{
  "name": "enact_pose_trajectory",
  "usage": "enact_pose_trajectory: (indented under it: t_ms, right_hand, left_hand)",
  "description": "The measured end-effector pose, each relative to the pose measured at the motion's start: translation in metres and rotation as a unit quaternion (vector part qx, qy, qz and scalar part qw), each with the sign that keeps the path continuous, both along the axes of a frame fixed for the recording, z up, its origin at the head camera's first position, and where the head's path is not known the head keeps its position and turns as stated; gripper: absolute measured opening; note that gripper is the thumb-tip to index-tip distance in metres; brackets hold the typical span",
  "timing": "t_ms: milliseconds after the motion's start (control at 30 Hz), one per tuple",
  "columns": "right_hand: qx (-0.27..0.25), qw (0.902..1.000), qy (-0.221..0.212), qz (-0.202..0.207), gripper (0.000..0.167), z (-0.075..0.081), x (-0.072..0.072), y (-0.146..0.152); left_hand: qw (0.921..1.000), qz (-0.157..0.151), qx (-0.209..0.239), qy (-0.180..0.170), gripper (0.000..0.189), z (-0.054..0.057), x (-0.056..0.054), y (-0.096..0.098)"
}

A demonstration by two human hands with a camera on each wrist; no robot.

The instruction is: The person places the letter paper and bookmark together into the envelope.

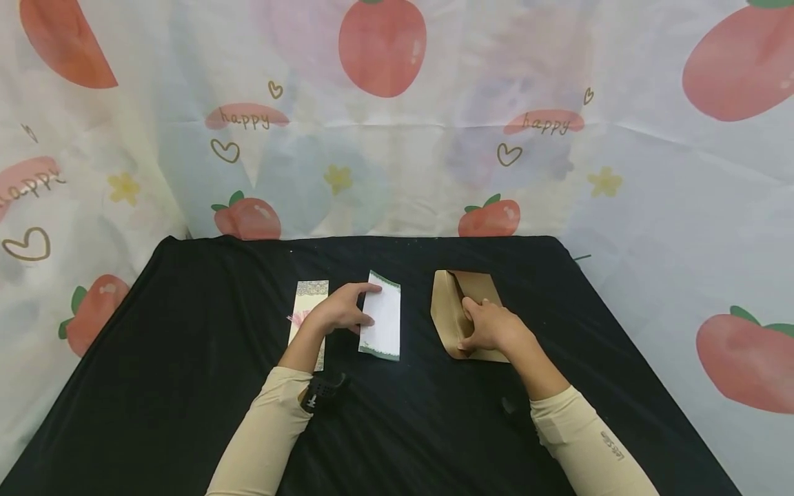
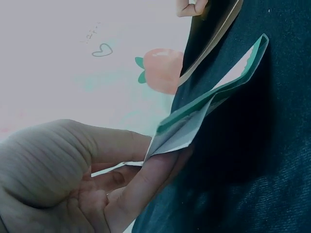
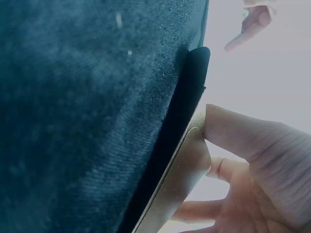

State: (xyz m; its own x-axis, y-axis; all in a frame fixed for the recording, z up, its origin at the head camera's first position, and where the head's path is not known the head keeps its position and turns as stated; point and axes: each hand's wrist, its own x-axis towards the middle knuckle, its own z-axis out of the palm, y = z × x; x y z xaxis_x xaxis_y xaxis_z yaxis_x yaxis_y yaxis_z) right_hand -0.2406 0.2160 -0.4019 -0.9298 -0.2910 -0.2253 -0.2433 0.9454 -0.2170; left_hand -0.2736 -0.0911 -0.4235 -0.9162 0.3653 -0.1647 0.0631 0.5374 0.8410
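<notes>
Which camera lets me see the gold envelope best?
The head camera! It shows most of the gold envelope from above, with the right hand covering part. The right wrist camera sees only part, at a steep slant. The left wrist camera catches just a curved strip of it near the top.

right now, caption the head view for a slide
Left fingers pinch green-edged white paper; right fingers grip a gold envelope.

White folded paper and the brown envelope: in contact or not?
Apart. The head view shows a strip of bare black cloth between the right edge of the folded paper and the brown envelope.
</notes>
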Motion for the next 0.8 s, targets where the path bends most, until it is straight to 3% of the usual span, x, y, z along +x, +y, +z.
enact_pose_trajectory:
  t_ms: [200,567,800]
  right_hand:
    - [0.002,1.0,-0.002,-0.002,0.05,-0.001,0.0,0.0]
    - [0.006,1.0,-0.003,0.003,0.052,0.002,0.001,0.0]
    - [0.002,1.0,-0.002,0.004,0.051,0.002,0.003,0.001]
  left_hand:
    - [0.9999,-0.004,0.016,-0.003,0.07,-0.001,0.0,0.001]
    - [0.9985,0.027,0.045,-0.015,0.067,-0.002,-0.001,0.007]
    - [0.997,0.041,0.066,-0.003,0.069,-0.001,-0.001,0.013]
